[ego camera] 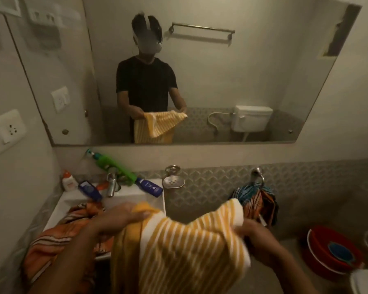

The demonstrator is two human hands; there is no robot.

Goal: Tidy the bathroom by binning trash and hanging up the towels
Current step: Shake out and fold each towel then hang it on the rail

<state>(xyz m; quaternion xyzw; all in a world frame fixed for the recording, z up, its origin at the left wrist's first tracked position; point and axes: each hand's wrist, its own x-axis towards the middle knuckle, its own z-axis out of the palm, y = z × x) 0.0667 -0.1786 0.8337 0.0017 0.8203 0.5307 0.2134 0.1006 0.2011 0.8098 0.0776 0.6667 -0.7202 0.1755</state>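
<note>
I hold a yellow and white striped towel [179, 247] spread between both hands, in front of the white sink [136, 194]. My left hand [123, 217] grips its top left edge and my right hand [255, 232] grips its top right corner. An orange striped towel [57, 236] lies crumpled in and over the sink, below my left arm. A dark multicoloured towel [257, 200] hangs from the chrome towel ring [258, 172] on the wall, just beyond my right hand.
Bottles, among them a green pump bottle [113, 168], crowd round the tap [112, 185]. A metal soap dish [173, 181] is fixed to the tiled wall. A red bucket [327, 251] stands at the lower right. The mirror [200, 81] reflects a towel rail [202, 30].
</note>
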